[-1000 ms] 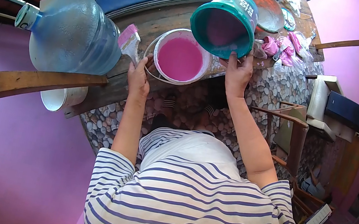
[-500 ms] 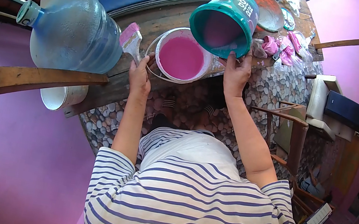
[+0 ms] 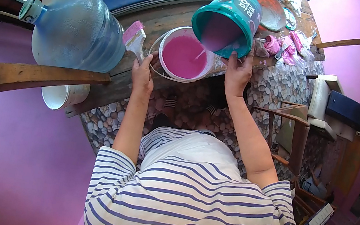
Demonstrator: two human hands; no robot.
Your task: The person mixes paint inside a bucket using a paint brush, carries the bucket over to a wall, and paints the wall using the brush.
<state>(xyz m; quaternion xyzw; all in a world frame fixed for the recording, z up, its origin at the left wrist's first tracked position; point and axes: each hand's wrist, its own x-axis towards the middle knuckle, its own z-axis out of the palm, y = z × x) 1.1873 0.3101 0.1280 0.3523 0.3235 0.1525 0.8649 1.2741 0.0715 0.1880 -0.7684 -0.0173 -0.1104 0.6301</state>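
My right hand [image 3: 238,77], half-curled, tilts teal bucket [image 3: 232,14] over white bucket [image 3: 209,66], aiming thin stream [image 3: 199,56] inside; left hand [image 3: 142,77], nearly closed, holds brush [image 3: 136,43] beside white bucket, clear of pour.

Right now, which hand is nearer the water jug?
Left. The left hand holds the brush beside the water jug; the right hand is farther off, past the white bucket, holding the teal bucket tilted.

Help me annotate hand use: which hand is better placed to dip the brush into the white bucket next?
Probably the left hand: it holds the brush beside the white bucket, while the right hand is busy tipping the teal bucket over it.
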